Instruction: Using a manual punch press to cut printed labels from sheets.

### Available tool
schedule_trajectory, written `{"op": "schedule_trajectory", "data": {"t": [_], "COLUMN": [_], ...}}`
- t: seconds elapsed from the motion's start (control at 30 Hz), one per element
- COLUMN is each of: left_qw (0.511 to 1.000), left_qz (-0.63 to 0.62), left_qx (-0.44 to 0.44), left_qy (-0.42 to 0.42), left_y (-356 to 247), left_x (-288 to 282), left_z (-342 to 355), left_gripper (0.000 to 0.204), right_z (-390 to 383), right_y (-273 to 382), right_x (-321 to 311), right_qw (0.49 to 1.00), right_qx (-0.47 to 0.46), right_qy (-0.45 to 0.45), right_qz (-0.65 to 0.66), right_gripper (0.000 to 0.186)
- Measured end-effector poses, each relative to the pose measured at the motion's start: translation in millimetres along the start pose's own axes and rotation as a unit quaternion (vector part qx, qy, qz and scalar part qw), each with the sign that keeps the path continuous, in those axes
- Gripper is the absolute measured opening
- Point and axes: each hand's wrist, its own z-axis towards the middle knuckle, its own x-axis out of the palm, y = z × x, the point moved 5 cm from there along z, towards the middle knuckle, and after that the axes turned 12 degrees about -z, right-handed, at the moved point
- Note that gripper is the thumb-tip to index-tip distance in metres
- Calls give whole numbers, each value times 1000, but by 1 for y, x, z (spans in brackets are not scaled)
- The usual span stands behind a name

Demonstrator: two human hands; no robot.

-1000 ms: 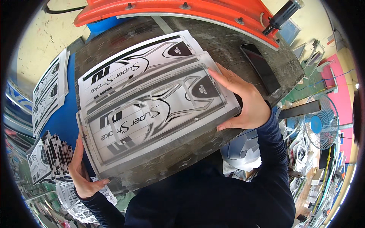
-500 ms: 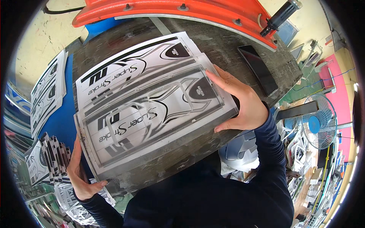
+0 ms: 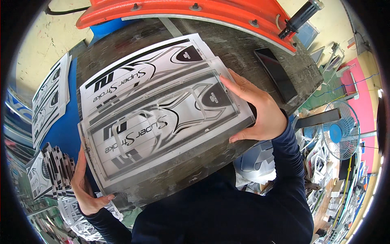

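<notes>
A clear cutting die (image 3: 162, 153) with thin shaped rules and a dark rectangular outline lies tilted over a white sheet printed with black and grey graphics (image 3: 142, 71). The print shows through the die, and the sheet's far part sticks out beyond it. My left hand (image 3: 86, 189) holds the die's left end, thumb by the near corner and fingers along the side. Around the right end, my right hand (image 3: 264, 112) grips with its index finger stretched on top and its thumb at the near edge. Its other fingers are partly hidden.
Beneath is a worn dark worktable (image 3: 227, 49). An orange press beam (image 3: 170, 9) with a black handle (image 3: 298, 20) spans the far side. A black phone (image 3: 276, 75) lies right. Printed sheets (image 3: 50, 97) and a stack of cut pieces (image 3: 53, 171) sit left; a fan (image 3: 341, 130) stands right.
</notes>
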Motion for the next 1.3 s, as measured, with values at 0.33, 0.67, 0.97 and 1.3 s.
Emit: {"op": "schedule_trajectory", "data": {"t": [0.33, 0.67, 0.97, 1.3], "left_qw": [1000, 999, 1000, 996], "left_qz": [5, 18, 16, 81], "left_qx": [15, 36, 22, 21], "left_qy": [3, 11, 4, 36], "left_y": [1, 5, 4, -1], "left_x": [-1, -6, -5, -7], "left_z": [-2, -3, -4, -4], "left_gripper": [130, 126, 127, 123], "right_z": [1, 2, 3, 3], "right_y": [1, 2, 2, 4], "right_x": [0, -2, -2, -5], "right_qw": [1000, 1000, 1000, 999], "right_qx": [-2, 3, -4, 23], "right_qy": [1, 1, -1, 31], "right_qz": [3, -1, 1, -18], "right_gripper": [116, 115, 112, 108]}}
